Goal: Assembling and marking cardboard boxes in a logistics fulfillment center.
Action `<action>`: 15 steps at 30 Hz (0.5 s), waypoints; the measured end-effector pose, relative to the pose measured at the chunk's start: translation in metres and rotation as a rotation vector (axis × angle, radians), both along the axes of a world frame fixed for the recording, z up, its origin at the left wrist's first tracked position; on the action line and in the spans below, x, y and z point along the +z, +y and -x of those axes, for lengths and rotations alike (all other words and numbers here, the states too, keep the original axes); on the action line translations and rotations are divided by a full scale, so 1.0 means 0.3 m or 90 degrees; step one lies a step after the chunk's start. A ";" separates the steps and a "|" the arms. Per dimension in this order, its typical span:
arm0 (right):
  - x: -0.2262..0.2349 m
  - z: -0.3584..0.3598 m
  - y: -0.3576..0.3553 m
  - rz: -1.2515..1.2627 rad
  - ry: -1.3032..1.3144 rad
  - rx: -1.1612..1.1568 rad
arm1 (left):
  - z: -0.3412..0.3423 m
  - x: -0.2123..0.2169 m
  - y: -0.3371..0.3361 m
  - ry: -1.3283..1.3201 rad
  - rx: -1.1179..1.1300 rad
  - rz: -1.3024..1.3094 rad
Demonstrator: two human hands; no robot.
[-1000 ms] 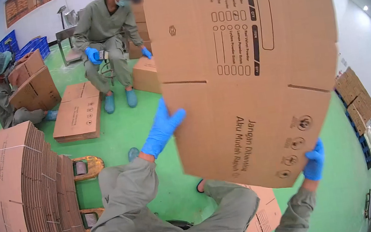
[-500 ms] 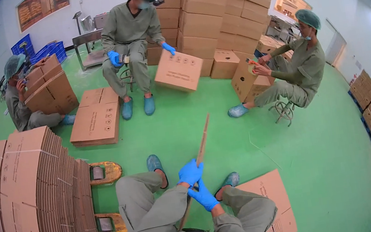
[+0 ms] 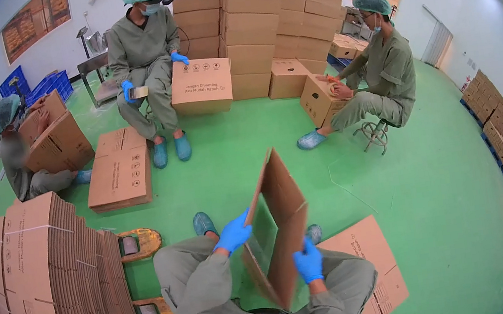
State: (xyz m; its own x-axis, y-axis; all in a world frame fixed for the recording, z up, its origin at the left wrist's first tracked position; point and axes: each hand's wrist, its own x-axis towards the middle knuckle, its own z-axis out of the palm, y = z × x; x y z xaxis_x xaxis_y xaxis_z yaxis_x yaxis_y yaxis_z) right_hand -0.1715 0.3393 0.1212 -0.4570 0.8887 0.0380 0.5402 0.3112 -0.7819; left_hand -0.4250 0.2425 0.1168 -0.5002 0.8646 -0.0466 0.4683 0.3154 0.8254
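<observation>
Between my knees stands a brown cardboard carton [image 3: 288, 235], partly spread into an open-ended, four-sided sleeve with green floor showing through it. My left hand [image 3: 234, 232], in a blue glove, is closed on the edge of its left panel. On the right panel, my blue-gloved right hand [image 3: 308, 261] grips the outer side; some of its fingers are hidden. Beside my right leg, a flat carton [image 3: 369, 262] lies on the floor.
A tall strapped stack of flat cartons [image 3: 33, 252] stands at left, by yellow pallet jack forks [image 3: 141, 243]. Ahead lies a lower pile of flat cartons [image 3: 118, 169]. Three co-workers sit handling cartons, before a wall of stacked boxes [image 3: 251, 15]. Loaded pallets [image 3: 494, 123] line the right side.
The carton went from flat and edge-on to spread apart. My hands, close together before, have separated to its left and right panels. The seated co-worker ahead has tilted a box upright.
</observation>
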 end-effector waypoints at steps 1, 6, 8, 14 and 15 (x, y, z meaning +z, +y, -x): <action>-0.037 -0.067 0.089 0.025 -0.068 -0.067 | -0.033 0.111 -0.048 0.001 -0.016 0.096; 0.022 0.058 0.325 -0.067 -0.083 -0.071 | -0.231 0.095 -0.408 0.143 0.001 0.165; -0.003 0.137 0.369 -0.130 -0.156 -0.028 | -0.266 0.122 -0.397 0.259 0.034 0.083; 0.071 0.266 0.383 -0.149 -0.280 0.125 | -0.477 0.189 -0.194 0.209 -0.257 0.255; 0.070 0.249 0.398 -0.152 -0.287 0.132 | -0.465 0.190 -0.147 0.093 -0.358 0.418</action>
